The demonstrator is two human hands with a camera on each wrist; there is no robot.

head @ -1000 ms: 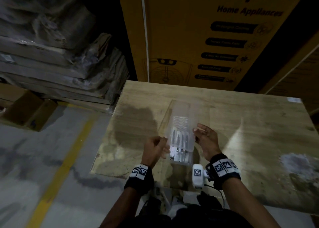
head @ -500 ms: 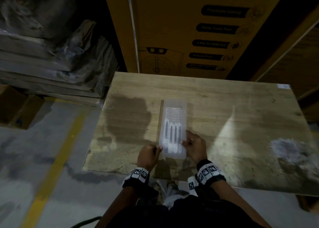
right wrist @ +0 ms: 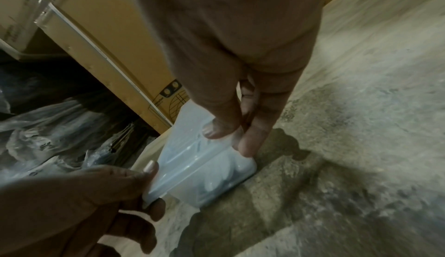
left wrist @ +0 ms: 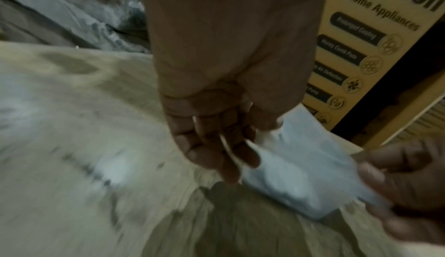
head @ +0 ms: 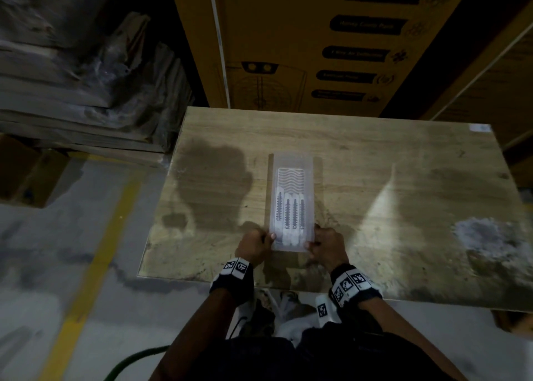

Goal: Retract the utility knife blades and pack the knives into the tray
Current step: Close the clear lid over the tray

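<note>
The clear plastic tray [head: 292, 161] lay flat on the wooden bench [head: 375, 173], lengthwise away from me, near the front edge and roughly at the middle of the board. Four utility knives [head: 290, 216] lay side by side in its near half, parallel to the long sides; whether their blades were drawn in could not be made out. The far half of the tray showed a wavy moulded pattern. My left hand [head: 255, 246] held the near left corner of the tray, thumb on the top rim and fingers curled against the side, as the right wrist view confirmed. My right hand [head: 326, 246] held the near right corner, the thumb pressed on the top edge and the fingers [right wrist: 253, 139] down along the side wall, pinching the rim. The two hands were apart, one at each near corner, both clamped on the tray. The left wrist view was blurred, and the tray appeared there only as a pale shape [left wrist: 301, 166] between the hands. The bench surface carried dark stains at the left and a pale grey patch at the right. A large yellow carton [head: 317, 43] with printed labels stood behind the bench. Plastic-wrapped stacks [head: 86, 78] lay at the left, above a grey floor with a yellow line [head: 95, 253].
</note>
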